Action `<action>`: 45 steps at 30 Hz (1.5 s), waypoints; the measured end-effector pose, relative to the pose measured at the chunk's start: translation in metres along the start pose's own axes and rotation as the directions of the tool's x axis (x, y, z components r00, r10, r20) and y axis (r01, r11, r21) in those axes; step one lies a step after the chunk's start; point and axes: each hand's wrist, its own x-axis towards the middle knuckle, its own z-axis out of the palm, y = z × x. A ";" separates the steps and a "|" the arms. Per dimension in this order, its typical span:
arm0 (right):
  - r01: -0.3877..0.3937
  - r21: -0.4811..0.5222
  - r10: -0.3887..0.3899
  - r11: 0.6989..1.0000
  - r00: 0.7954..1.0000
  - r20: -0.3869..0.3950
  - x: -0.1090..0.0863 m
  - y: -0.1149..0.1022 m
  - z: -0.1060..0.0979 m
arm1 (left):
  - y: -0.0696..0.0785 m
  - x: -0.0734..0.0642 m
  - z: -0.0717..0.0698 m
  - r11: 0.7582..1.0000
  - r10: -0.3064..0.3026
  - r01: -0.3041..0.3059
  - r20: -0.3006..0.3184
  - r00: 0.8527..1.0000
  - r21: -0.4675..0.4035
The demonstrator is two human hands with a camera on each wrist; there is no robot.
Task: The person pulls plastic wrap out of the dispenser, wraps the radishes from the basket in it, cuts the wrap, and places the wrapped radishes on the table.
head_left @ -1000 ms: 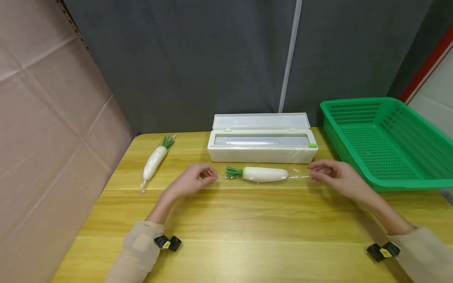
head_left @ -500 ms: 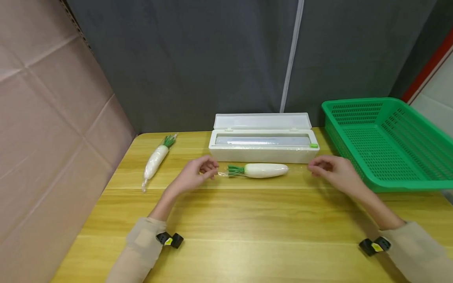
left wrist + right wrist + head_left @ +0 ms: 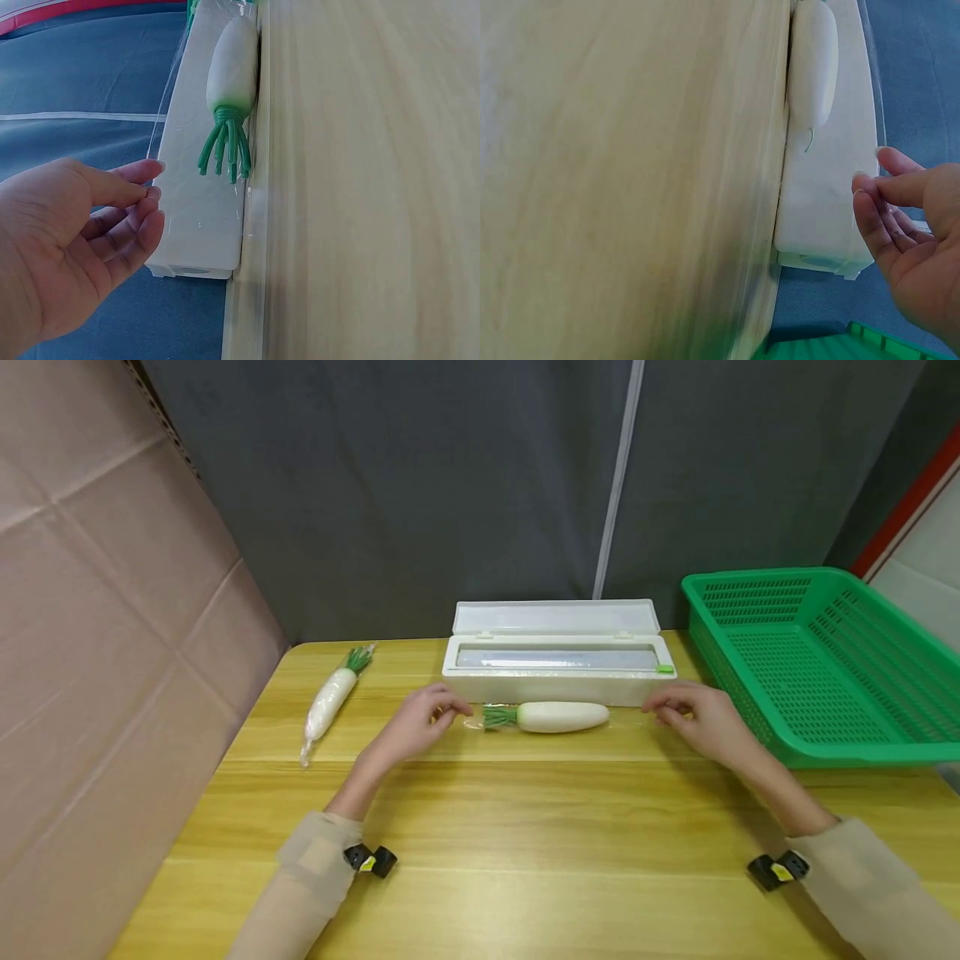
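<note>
A white radish [image 3: 564,717] with green stalks lies crosswise on the table in front of the white cling film box [image 3: 558,687]. Clear cling film [image 3: 157,124] is around it, though its outline is hard to make out. My left hand [image 3: 422,720], beyond the stalk end, pinches an edge of the film between thumb and fingertips. Past the root end, my right hand [image 3: 701,720] has thumb and forefinger together, pinching the film's other side; the film there is barely visible. In the left wrist view the stalks [image 3: 226,146] lie to the right of my fingers.
The box lid [image 3: 555,617] stands up, showing the roll [image 3: 558,658] and a green slider [image 3: 664,668]. A second radish [image 3: 330,702], wrapped in film, lies at the left. A green basket [image 3: 810,747] stands at the right, near my right hand.
Both hands have moved a little away from me, toward the box, and slightly inward. The radish has shifted toward the box too. The film strand at its root end no longer shows as a thin line.
</note>
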 end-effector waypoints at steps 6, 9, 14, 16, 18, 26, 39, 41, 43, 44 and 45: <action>0.039 -0.055 -0.039 0.998 0.999 0.002 0.003 0.000 0.002 | 0.000 0.003 0.001 0.999 0.014 -0.013 -0.008 1.000 0.045; 0.049 -0.071 -0.047 0.996 0.999 0.025 0.005 0.000 0.004 | 0.000 0.005 0.001 0.998 0.015 -0.015 -0.006 1.000 0.062; 0.067 -0.091 -0.061 0.994 0.996 0.066 0.009 -0.001 0.007 | -0.002 0.008 0.001 0.996 0.015 -0.015 0.001 1.000 0.085; 0.068 -0.098 -0.060 0.993 0.995 0.077 0.010 -0.001 0.008 | -0.003 0.009 0.002 0.995 0.015 -0.016 0.007 1.000 0.096; 0.066 -0.103 -0.057 0.992 0.995 0.087 0.010 -0.002 0.008 | -0.004 0.010 0.003 0.995 0.009 -0.010 0.013 1.000 0.099; 0.049 -0.101 -0.036 0.994 0.992 0.123 0.012 -0.001 0.013 | -0.009 0.015 0.010 0.993 -0.001 -0.002 0.025 1.000 0.116; 0.026 -0.080 -0.013 0.996 0.987 0.159 0.014 -0.005 0.019 | -0.005 0.019 0.020 0.992 -0.042 0.035 0.051 0.998 0.121; 0.033 -0.080 -0.020 0.996 0.988 0.154 0.013 -0.006 0.019 | -0.005 0.020 0.020 0.992 -0.062 0.056 0.053 0.997 0.113; 0.039 -0.076 -0.028 0.996 0.989 0.146 0.012 -0.006 0.020 | -0.005 0.020 0.020 0.991 -0.083 0.076 0.061 0.995 0.108; 0.041 -0.074 -0.030 0.996 0.989 0.142 0.011 -0.007 0.020 | -0.005 0.020 0.021 0.991 -0.094 0.086 0.068 0.993 0.104; 0.042 -0.072 -0.031 0.996 0.990 0.140 0.011 -0.007 0.020 | -0.005 0.020 0.021 0.990 -0.104 0.096 0.074 0.992 0.101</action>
